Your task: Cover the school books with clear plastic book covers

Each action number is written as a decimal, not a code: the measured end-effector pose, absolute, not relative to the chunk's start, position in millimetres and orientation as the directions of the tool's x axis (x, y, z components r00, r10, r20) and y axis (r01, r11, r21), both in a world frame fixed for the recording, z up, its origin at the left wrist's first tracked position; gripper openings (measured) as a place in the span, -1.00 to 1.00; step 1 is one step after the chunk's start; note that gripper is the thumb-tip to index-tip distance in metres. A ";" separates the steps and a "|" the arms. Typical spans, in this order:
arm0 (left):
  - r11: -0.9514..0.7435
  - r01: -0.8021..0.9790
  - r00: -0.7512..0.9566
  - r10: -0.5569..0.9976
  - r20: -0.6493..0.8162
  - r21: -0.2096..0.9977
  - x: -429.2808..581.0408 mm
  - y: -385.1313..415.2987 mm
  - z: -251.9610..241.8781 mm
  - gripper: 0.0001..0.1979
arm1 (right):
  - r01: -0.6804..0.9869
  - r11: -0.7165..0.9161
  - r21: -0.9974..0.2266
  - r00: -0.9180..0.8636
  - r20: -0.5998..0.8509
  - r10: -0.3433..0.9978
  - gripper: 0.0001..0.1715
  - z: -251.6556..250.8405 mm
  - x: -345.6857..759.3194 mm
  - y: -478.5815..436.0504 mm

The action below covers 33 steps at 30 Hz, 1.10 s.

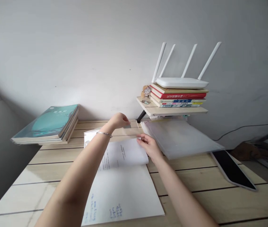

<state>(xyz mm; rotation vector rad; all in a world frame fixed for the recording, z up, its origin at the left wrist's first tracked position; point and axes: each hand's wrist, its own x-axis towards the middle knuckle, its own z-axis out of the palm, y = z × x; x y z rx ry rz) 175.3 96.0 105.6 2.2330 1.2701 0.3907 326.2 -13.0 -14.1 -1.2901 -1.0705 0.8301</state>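
My left hand [119, 121], with a silver bangle at its wrist, is raised over the far end of the papers. Its fingers are closed in a pinch on a small flat grey piece [127, 126], whose kind I cannot make out. My right hand [148, 145] pinches the far right corner of a printed page [126, 154], which curls up. Below that page lies a white sheet [124, 189] with blue handwriting near its close edge. Part of the papers is hidden behind my left forearm.
A stack of books [53, 121] with a teal cover stands at the left. On the right, a small shelf [178, 111] carries books and a white router [182, 83]. Clear plastic sleeves [181, 138] lie before it, beside a dark-screened tablet [233, 170] on the slatted table [41, 195].
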 end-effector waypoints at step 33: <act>-0.517 0.598 0.581 0.806 0.113 0.612 170.4 80.5 102.7 -0.81 | 0.092 0.162 -0.983 0.490 0.186 0.852 -0.54 -22.0 311.3 -31.9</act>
